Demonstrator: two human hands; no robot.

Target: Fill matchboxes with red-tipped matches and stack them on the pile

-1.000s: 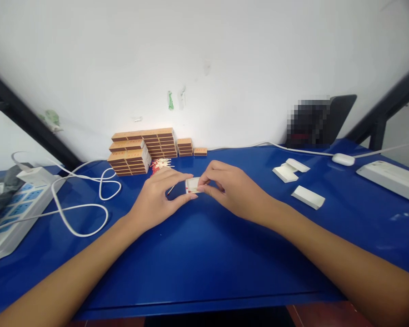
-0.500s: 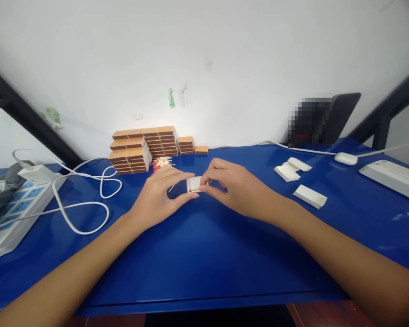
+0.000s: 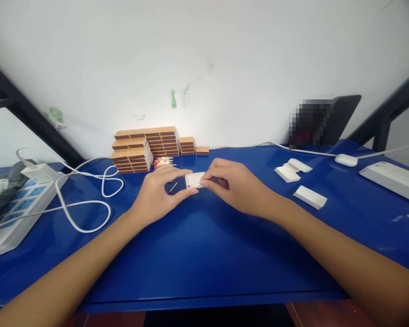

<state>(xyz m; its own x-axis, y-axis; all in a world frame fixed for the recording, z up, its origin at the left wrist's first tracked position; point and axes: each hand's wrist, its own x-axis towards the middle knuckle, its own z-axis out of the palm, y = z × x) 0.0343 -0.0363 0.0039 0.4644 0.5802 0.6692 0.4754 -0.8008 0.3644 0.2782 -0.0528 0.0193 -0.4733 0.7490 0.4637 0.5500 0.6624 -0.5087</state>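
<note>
Between the thumb and fingers of my left hand (image 3: 157,193) is a small white matchbox tray (image 3: 193,178), gripped by its long sides near the left end. My right hand (image 3: 238,186) pinches a match (image 3: 195,185) at the tray's near side, its red head pointing left. The fingers of that hand cover the tray's right end. A single match (image 3: 172,187) lies on the blue table beside my left hand. Just beyond that hand is a heap of red-headed matches (image 3: 164,162).
Stacked matchboxes (image 3: 131,161) stand against the wall, with a short stack (image 3: 187,146) and one box (image 3: 202,151) alongside. White empty trays (image 3: 310,196) lie right. A power strip (image 3: 23,209) and looped cable (image 3: 107,213) are left; a dark tablet-like object (image 3: 344,118) leans at back right.
The tray has tilted slightly, and its far edge shows a little higher. My right hand still pinches at its near side. The view has shifted slightly.
</note>
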